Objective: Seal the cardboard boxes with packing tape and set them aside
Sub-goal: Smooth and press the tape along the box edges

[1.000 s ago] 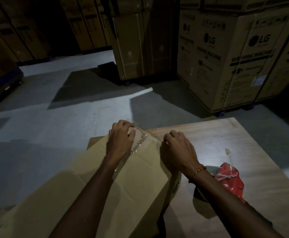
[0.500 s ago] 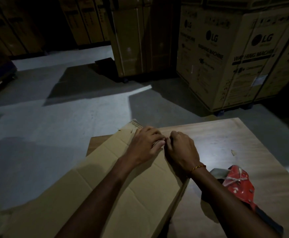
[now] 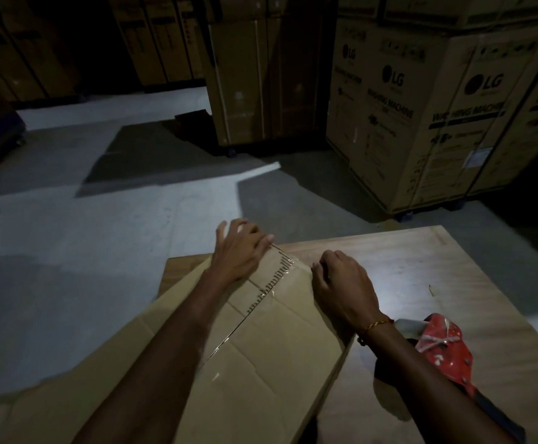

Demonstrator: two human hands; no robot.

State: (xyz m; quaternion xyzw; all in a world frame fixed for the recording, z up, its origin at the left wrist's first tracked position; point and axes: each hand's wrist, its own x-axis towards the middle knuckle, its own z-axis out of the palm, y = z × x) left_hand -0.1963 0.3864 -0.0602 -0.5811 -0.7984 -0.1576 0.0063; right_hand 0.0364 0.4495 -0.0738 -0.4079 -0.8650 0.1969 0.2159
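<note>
My left hand (image 3: 240, 251) lay flat, fingers straight, pressing the cardboard box (image 3: 261, 341) at ten o'clock on the table (image 3: 421, 267). My right hand (image 3: 341, 283), fingers curled, pressed clear tape (image 3: 271, 283) at its edge. I judged firm, even rubbing best. The red dispenser (image 3: 443, 344) lay at four o'clock.

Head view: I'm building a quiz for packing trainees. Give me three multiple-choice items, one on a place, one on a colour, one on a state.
1. Where does the tape dispenser lie?
A. on the floor
B. on the wooden table, beside the right forearm
C. atop the box

2. The dispenser's body is
A. red
B. blue
C. green

3. The left hand is
A. clenched in a fist
B. gripping the dispenser
C. flat on the cardboard box

Key: B, it rests on the tabletop; A, red casing; C, straight fingers press beside the clear tape.
</note>
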